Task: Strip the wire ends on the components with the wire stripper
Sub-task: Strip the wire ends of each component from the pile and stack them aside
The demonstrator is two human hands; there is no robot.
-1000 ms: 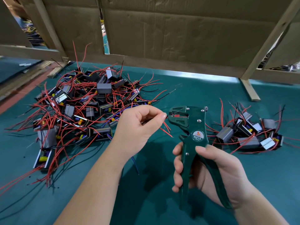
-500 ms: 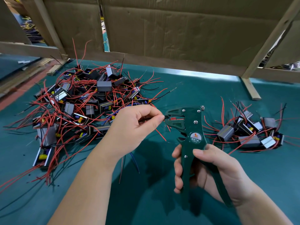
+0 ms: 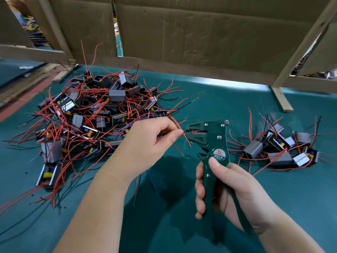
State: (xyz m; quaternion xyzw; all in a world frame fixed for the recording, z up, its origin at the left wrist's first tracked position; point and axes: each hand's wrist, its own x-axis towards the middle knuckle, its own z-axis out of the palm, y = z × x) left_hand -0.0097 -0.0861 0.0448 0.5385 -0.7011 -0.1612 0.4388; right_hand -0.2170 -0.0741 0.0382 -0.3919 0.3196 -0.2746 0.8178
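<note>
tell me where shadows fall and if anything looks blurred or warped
Head view: the left hand, pinching a red wire, and wire stripper cast a dark shadow on the green mat just beneath them; a pale glare strip runs along the mat under the cardboard wall; the stripper's W01A label is sharp; the wide lens stretches both forearms toward the bottom corners.

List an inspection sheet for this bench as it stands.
Surface: green mat covers the table.
Job's things: wire stripper held upright; large pile of components at left; small pile at right.
Clutter: nothing seen.
Hands: left hand pinches a red wire at the stripper's jaws; right hand grips its handles.
Cables: loose wires, red and black, sprawl from both piles.
Surroundings: cardboard wall on a wooden frame behind.
</note>
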